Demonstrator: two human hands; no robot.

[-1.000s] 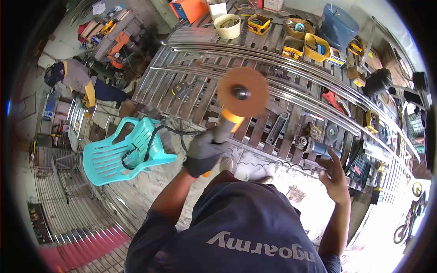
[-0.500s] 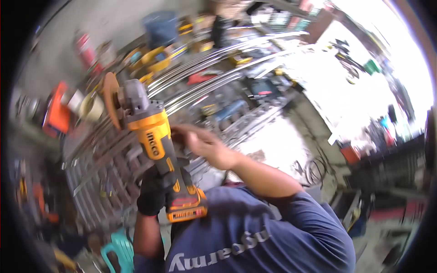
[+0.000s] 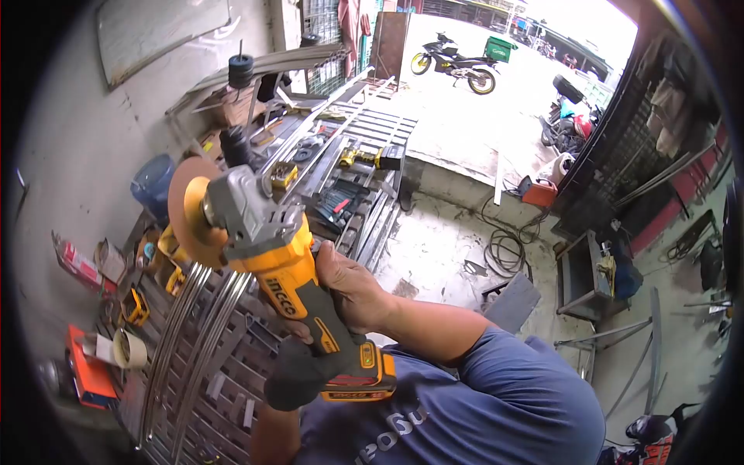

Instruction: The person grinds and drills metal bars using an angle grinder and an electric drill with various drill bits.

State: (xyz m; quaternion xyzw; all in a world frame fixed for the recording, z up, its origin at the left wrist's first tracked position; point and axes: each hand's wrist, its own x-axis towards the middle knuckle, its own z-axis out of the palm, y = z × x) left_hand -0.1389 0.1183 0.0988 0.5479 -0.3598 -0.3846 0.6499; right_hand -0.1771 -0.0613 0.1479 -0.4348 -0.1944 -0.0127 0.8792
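I hold a yellow and black cordless angle grinder [image 3: 279, 267] up in front of me, tilted, with its orange disc [image 3: 188, 213] at the upper left. My left hand [image 3: 296, 377], in a dark glove, grips the lower end of the handle beside the battery [image 3: 363, 377]. My bare right hand [image 3: 353, 291] wraps around the middle of the grinder's body, just above the left hand. The disc hangs in the air above a steel rack.
Below the grinder lies a slatted steel rack with long curved steel rods [image 3: 198, 318] and scattered tools. A blue bucket [image 3: 153, 182] stands by the wall. On the concrete floor are a cable coil [image 3: 504, 248] and a metal cabinet [image 3: 585, 271]. A motorcycle [image 3: 453, 62] is parked outside.
My view has swung around the workshop. My right hand came in from the rack's edge and took hold of the grinder's body. The grinder now shows its side instead of the disc's face.
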